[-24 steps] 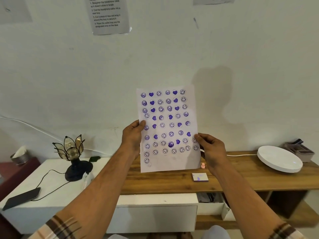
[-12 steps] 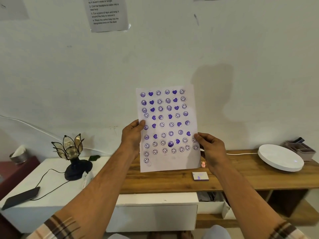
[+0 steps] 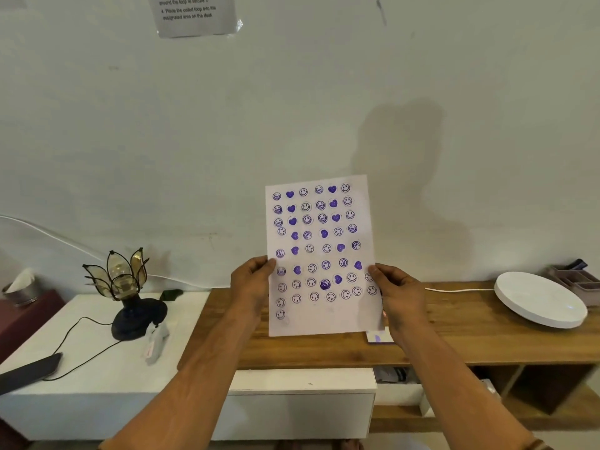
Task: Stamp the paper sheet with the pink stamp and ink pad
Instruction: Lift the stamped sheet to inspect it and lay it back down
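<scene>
I hold the paper sheet [image 3: 321, 254] upright in front of the wall, above the wooden table [image 3: 454, 332]. Rows of purple smiley and heart stamps cover most of it; the bottom strip is blank. My left hand [image 3: 251, 284] pinches its left edge and my right hand [image 3: 401, 293] pinches its right edge, both at mid-height. A corner of the ink pad [image 3: 378, 337] with purple ink shows on the table just below the sheet's lower right corner. The pink stamp is hidden behind the sheet and my right hand.
A round white disc [image 3: 540, 300] lies at the table's right end with a white cable and a grey organiser tray [image 3: 574, 277] behind it. On the white cabinet [image 3: 97, 371] to the left stand a petal-shaped lamp [image 3: 125, 293] with a black cord and a dark phone [image 3: 29, 371].
The sheet and both hands have sunk lower in view and shifted slightly right. The pink stamp, seen earlier beside my right hand, is now covered. The grip is unchanged.
</scene>
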The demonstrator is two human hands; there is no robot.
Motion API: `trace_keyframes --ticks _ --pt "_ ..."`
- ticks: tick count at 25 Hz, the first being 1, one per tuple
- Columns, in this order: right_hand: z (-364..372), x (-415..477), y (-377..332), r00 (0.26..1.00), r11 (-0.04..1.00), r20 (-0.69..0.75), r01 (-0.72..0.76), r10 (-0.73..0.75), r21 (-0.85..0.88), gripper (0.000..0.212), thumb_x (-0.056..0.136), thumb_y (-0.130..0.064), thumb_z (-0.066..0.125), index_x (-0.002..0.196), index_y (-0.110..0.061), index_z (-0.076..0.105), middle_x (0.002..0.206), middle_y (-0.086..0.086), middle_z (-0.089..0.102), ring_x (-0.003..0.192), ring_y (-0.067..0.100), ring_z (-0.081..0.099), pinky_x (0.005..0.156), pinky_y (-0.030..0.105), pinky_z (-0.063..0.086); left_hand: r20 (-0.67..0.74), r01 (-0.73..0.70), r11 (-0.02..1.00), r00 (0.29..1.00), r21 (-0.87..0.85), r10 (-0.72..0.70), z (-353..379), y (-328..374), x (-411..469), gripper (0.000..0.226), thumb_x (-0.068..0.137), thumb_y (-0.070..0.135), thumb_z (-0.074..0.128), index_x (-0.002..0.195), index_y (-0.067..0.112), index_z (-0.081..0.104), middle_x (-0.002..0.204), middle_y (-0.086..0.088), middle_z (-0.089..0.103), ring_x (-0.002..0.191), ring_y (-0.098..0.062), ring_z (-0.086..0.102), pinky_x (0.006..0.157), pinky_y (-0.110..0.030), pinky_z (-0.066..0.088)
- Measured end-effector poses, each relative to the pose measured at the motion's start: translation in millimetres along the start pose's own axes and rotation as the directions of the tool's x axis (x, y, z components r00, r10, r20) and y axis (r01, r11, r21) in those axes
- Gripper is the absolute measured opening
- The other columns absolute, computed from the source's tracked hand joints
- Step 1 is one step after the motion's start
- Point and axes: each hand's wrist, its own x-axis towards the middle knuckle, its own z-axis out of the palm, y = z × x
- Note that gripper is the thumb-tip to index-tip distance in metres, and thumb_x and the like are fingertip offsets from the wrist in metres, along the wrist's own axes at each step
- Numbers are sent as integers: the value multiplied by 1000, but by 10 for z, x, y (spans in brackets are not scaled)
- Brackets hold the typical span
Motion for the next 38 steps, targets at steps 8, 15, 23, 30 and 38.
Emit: trace_keyframes --ticks 8,15,23,30,38 --pt "-48 643 907 988 980 -69 -149 141 -132 7 87 -16 83 92 -17 79 84 -1 82 70 17 79 56 34 63 -59 147 989 988 21 -146 78 -951 774 9 96 11 70 104 7 71 111 -20 76 104 -38 73 96 -56 56" --pt "-58 1387 2018 968 936 -146 -237 205 -261 9 87 -17 84 86 -23 78 76 -9 80 65 9 76 50 21 57 -169 207 974 967 97 -189 162 -2001 1694 10 88 5 78 94 8 71 99 -18 77 89 -37 76 83 -52 62" --pt "-45 1784 2810 953 794 -200 -300 226 -529 8 86 -24 86 84 -23 78 80 -5 78 75 13 74 57 19 53 -231 259 926 953 275 -197 195 -2772 2266 11 83 6 83 87 10 73 89 -12 77 79 -29 74 78 -40 61" --pt "-100 1803 3112 957 544 -219 -290 193 -787 15 86 -33 85 93 -19 83 88 0 81 67 10 61 58 24 41 -221 262 815 961 517 -169 122 -3175 2258 16 81 13 86 76 20 72 75 -2 74 69 -19 71 69 -30 55" --pt "-137 1801 3215 958 386 -213 -272 190 -881 21 87 -39 84 93 -19 81 90 3 80 61 9 53 54 24 36 -209 241 728 968 642 -137 122 -3359 2290 24 78 14 88 74 22 66 77 -4 74 64 -15 66 61 -27 47"
